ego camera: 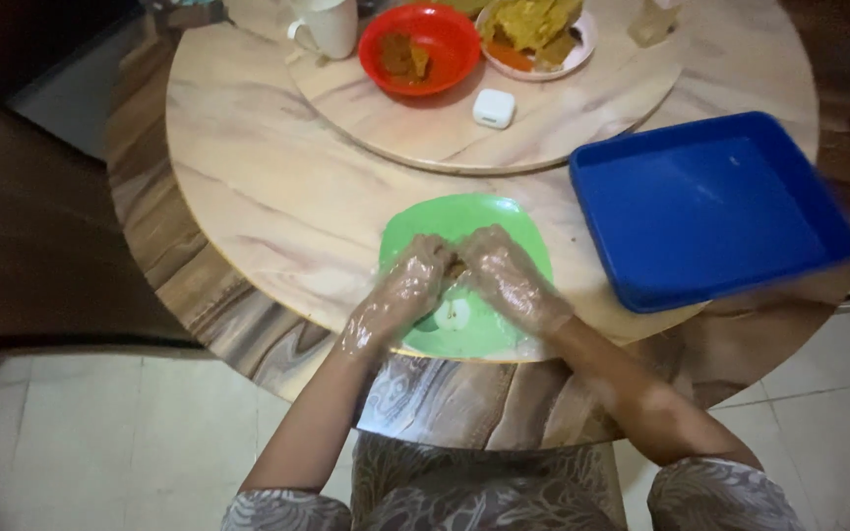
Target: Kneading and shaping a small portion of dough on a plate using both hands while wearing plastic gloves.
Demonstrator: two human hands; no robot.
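Left hand [400,295], right hand [511,280] (both gloved), pinching small brown lump [455,265], green plate [464,218]

Illumination is moderate and uneven. The counter [277,197] top is evenly lit from overhead; the frame's left side and upper corners fall into deep shadow. Glare shows on the thin clear gloves covering the left hand [400,295] and right hand [514,280]. The blue tray [710,211] at the counter's right edge shows motion blur along its rim. Overall focus is soft, and the frame edges are dimmer and slightly smeared.
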